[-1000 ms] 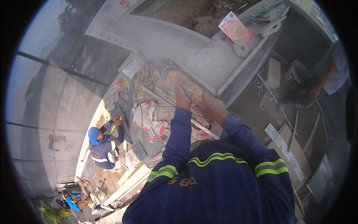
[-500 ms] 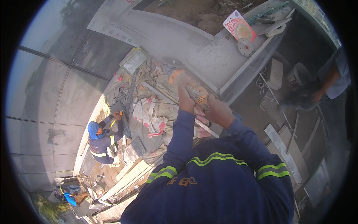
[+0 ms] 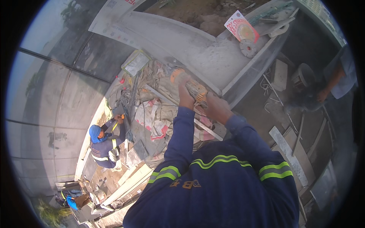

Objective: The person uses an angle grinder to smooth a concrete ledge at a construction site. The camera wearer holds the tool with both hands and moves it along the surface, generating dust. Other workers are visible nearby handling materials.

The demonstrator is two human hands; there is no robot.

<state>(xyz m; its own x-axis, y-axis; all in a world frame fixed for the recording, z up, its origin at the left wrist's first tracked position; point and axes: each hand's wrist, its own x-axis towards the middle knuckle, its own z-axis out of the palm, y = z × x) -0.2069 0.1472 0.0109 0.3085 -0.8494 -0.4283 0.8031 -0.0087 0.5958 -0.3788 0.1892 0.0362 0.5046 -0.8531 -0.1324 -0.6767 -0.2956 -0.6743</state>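
Both my hands hold a dusty orange angle grinder (image 3: 200, 91) beside the grey concrete ledge (image 3: 178, 41). My left hand (image 3: 184, 94) is closed round its body, towards the front. Closer to me, my right hand (image 3: 217, 108) grips the rear end; its fingertips are partly hidden. The orange front part of the tool lies close to the ledge's side wall. Dust blurs that area, and I cannot make out the disc or whether it touches the wall.
On the ledge lie a round cutting disc (image 3: 248, 48) and a red-and-white card package (image 3: 241, 27). Crumpled cloths and sacks (image 3: 154, 114) cover the ground below. A co-worker (image 3: 102, 142) crouches left; another person's arm (image 3: 330, 85) reaches in at right, near a bucket (image 3: 304, 74).
My hands and the grinder have shifted slightly left and a little farther away. My grip stays closed on the tool. The ledge items shift slightly with the view.
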